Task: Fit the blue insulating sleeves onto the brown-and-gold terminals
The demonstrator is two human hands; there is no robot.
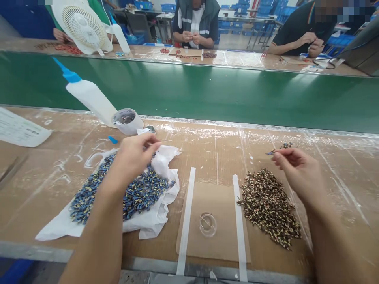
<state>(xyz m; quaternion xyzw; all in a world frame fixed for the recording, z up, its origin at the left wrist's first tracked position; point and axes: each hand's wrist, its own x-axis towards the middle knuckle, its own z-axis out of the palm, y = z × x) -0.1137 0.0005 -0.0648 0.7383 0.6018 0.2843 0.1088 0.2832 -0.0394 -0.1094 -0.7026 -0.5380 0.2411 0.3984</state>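
Picking single pieces from a loose heap calls for a fingertip pinch rather than a scoop. The left hand (134, 156) hovers over the far edge of the heap of blue and yellow pieces (89, 193), which lies on a white bag (160, 221) at the left of the worktop (340, 165). Its fingers are drawn together, and whether a piece sits between them cannot be told. The right hand (299, 173) is closed in a thumb-and-forefinger pinch on a small blue piece (271, 152), raised just beyond the far end of the heap of dark and cream pieces (269, 205). Good practice, as judged from this, is to take one piece at a time, grip it near one end, and lift clear so that neighbours are not dragged off the bag. Work over the cardboard pad (219, 244) between the heaps, where a clear dish (207, 224) rests, so that a dropped piece does not land in the wrong heap.
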